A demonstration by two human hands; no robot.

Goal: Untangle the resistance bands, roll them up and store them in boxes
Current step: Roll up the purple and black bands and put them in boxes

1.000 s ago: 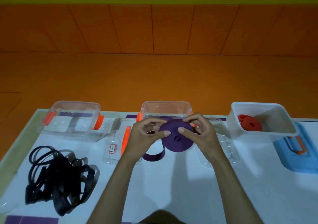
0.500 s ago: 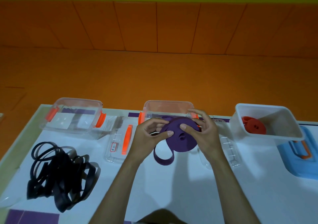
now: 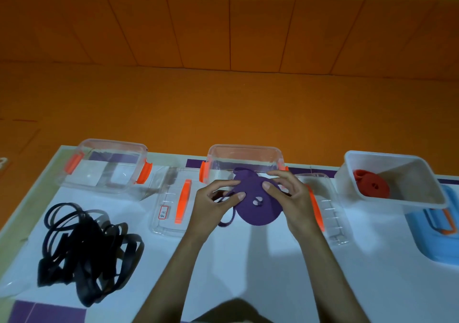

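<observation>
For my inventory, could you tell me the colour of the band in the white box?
Red band, clearest in head view.

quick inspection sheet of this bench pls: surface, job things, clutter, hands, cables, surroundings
surface: white table, purple patches at its edges
job's things: purple roll nearly wound, short tail loose; black bands tangled at left; red roll in white box; left clear box and middle clear box open
clutter: left lid, right lid and blue lid lying by the boxes
hands: left hand and right hand both grip the purple roll in front of the middle clear box
cables: nothing seen
surroundings: orange floor, panelled orange wall
</observation>
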